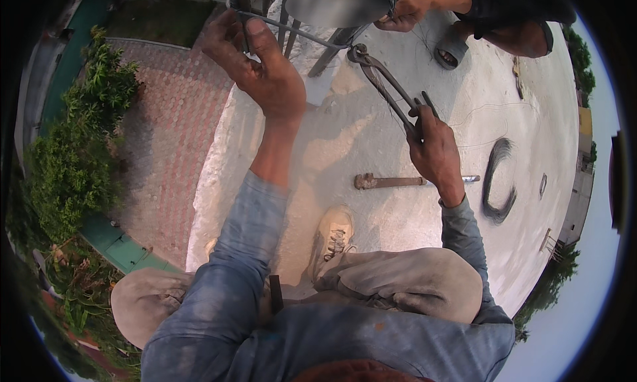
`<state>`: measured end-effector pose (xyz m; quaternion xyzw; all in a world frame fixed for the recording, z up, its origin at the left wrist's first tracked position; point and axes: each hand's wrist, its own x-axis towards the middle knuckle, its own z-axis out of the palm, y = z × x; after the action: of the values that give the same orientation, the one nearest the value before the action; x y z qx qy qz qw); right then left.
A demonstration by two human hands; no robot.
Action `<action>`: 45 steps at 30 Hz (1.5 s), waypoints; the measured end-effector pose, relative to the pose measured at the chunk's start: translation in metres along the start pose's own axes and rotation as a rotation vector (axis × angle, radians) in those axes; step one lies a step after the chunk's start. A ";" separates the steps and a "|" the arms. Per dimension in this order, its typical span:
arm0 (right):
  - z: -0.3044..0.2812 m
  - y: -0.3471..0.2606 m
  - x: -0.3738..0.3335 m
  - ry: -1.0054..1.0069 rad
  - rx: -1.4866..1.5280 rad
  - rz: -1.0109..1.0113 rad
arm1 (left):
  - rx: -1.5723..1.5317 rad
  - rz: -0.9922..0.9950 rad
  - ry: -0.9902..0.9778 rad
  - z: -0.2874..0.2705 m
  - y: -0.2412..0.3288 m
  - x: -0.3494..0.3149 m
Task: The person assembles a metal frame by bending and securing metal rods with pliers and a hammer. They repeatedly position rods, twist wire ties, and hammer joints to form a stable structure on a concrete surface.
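Note:
A thin grey metal rod runs across several upright steel bars at the top. My left hand is closed around its left end, thumb raised, fingers partly hidden by the bars. In my right hand are long-handled steel pincers, gripped by the handles. Their jaws meet the rod's right end beside a slanted bar. Whether the jaws bite on wire there is too small to tell.
A co-worker's hand holds thin wires at the top. A hammer lies on the pale concrete, left of a black wire coil. The slab's edge drops off to a brick-paved yard on the left.

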<state>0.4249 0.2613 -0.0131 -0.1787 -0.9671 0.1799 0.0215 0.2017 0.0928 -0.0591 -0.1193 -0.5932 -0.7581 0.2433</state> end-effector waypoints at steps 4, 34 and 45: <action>-0.007 -0.009 -0.002 0.098 -0.169 -0.122 | 0.067 0.251 0.008 0.037 -0.011 0.041; 0.008 -0.050 -0.004 -0.047 -0.277 0.016 | 0.250 0.751 0.030 0.063 -0.013 0.039; 0.002 0.002 0.031 0.144 -0.281 -0.176 | 0.304 0.722 0.139 0.068 -0.011 0.036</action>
<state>0.3967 0.2728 -0.0162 -0.1069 -0.9906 0.0273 0.0812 0.1583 0.1520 -0.0329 -0.2314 -0.6007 -0.5334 0.5487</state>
